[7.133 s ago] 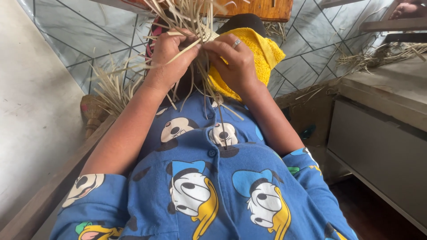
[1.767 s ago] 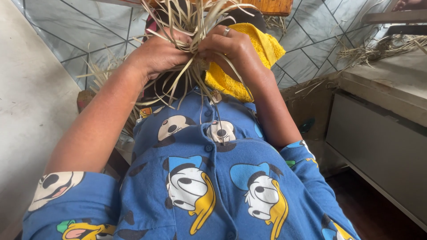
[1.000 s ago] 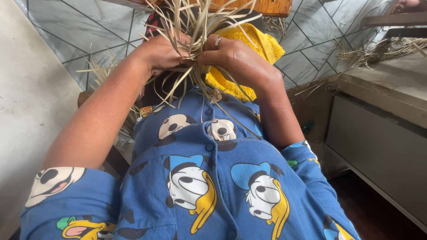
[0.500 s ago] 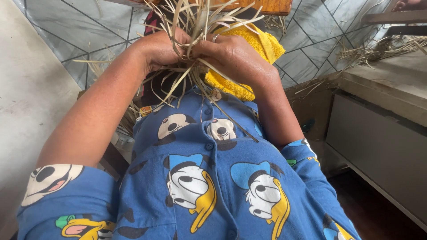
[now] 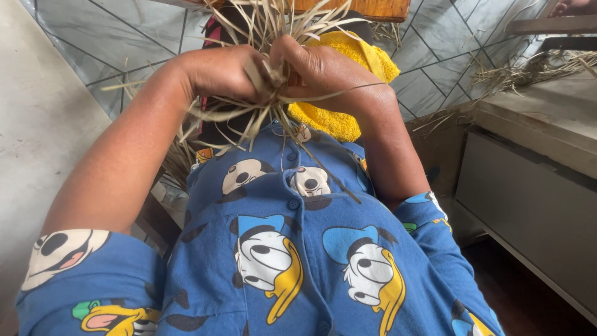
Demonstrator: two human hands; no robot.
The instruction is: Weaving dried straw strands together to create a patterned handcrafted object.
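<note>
Foremost, blue cartoon-print shirt, filling the lower view. Yellow towel behind the hands. Left hand and right hand, pressed together (fingers pinching), both clamped on dry straw strands above the chest.

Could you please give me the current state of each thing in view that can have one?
left hand: closed on the straw strands, touching the right hand.
right hand: closed on the same strands.
straw strands: bunched between both hands, loose ends splaying up and down.
yellow cloth: crumpled, behind the right hand.
blue shirt: buttoned.
loose straw: scattered on the grey ledge.
</note>
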